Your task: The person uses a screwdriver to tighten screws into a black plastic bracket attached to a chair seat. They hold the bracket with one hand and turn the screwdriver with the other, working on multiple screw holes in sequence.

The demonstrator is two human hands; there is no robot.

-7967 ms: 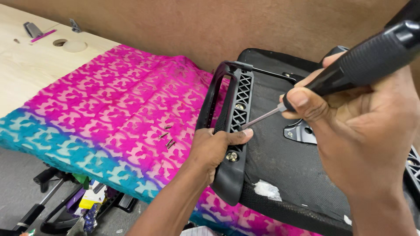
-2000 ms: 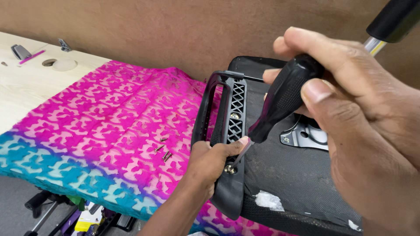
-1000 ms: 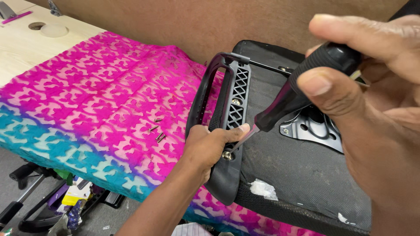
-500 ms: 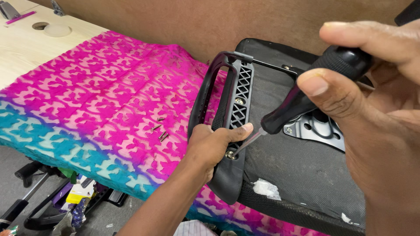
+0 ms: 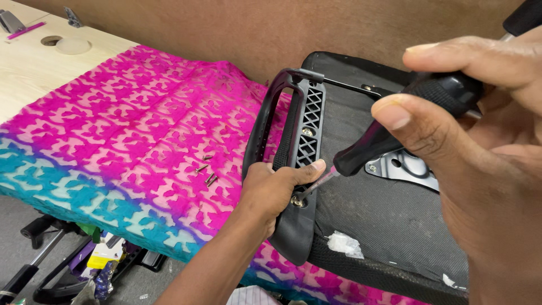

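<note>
Presently the left hand (image 5: 271, 189) has its grip closed around the black armrest (image 5: 293, 164), steadying it against the upturned seat (image 5: 384, 220). Right hand (image 5: 480, 164) grips a screwdriver (image 5: 395, 135) firmly, tip at the bolt (image 5: 297, 200) just below the left thumb. Loose screws (image 5: 206, 172) lie left on the pink cloth (image 5: 130, 124).

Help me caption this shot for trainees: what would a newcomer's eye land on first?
Probably the right hand, huge in the foreground, driving a black-handled screwdriver into a screw on the black armrest. The left hand grips that armrest at centre. Behind lies a vivid pink-and-teal cloth with loose screws.
</note>
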